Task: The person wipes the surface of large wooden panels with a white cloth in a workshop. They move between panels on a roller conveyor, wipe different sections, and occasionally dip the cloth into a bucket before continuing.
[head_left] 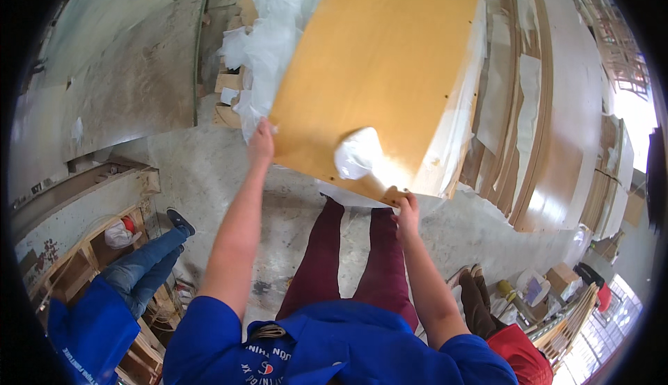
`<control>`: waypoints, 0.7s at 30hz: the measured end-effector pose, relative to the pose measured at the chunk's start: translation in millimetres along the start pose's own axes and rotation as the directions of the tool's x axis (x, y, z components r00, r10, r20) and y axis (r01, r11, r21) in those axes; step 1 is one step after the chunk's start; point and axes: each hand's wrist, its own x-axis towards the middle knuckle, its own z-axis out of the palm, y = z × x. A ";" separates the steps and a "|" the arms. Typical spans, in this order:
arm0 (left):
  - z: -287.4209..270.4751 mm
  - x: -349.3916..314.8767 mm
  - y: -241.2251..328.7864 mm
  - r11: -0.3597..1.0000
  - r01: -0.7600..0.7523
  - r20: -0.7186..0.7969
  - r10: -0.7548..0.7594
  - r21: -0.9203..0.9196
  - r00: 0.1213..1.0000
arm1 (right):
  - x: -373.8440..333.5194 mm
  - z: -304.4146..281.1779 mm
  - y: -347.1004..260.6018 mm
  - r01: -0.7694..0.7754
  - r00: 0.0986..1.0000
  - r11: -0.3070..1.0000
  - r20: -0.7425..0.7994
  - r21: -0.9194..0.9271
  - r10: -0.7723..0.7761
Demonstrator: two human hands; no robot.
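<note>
A long yellow-brown wooden panel [376, 58] lies ahead of me on a stack, its near end pointing toward my legs. My left hand [261, 143] is closed on the panel's left edge, close to the near left corner. At the near edge, toward the right, my right hand [406, 212] grips the board with its thumb on top. The undersides of both hands' fingers are partly hidden. On top of the panel, by its near end, rests a crumpled white wad [356, 154], its material unclear. Thin white wrapping sheet [268, 37] shows beneath the panel at its left.
Tall stacked boards with sheets between them [557, 121] stand at the right. A large grey-brown board [139, 79] is at the far left. One person in a blue shirt [94, 326] is at lower left beside a wooden frame; another in red [518, 354] is at lower right.
</note>
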 end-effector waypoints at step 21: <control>-44.7 -158.3 -137.0 0.555 0.200 -0.232 -0.611 -0.807 0.757 | -40.7 -29.1 116.4 -0.229 0.655 0.839 0.560 -0.493 0.507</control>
